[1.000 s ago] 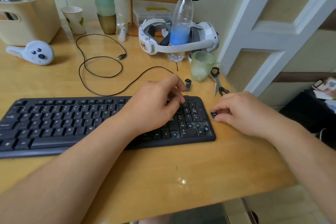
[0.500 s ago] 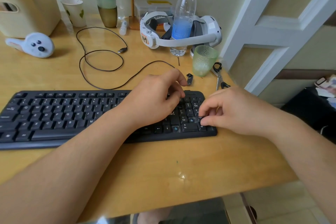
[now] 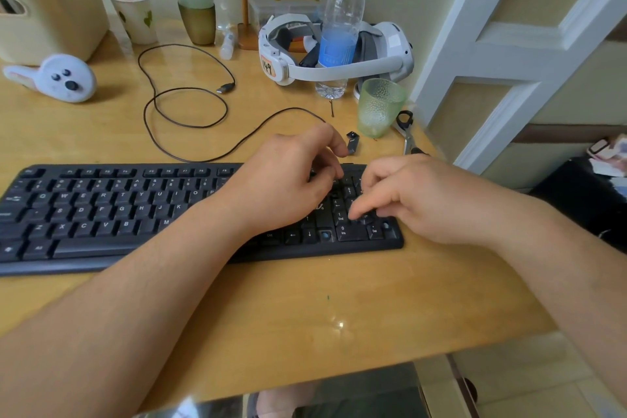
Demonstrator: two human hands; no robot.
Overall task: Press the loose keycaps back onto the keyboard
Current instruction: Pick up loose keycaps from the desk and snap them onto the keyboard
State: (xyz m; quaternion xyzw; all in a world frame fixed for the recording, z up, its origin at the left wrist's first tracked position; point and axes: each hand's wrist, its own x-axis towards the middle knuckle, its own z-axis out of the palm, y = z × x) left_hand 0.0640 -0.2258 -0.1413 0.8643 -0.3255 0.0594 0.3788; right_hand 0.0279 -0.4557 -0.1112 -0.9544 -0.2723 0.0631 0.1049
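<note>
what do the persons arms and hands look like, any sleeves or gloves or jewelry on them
Both forearms are bare right to the frame edge, with no sleeves showing. The left hand and right hand wear no gloves, and no rings, watch or bracelet are visible on the fingers or wrists. No markings or bandages show on what is in view.

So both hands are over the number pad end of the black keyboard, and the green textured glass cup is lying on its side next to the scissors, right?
Not quite. The head view shows the green textured glass cup standing upright, not lying on its side. The rest holds: it is beside the scissors, and the left hand and right hand are both over the number pad end of the black keyboard.
</note>
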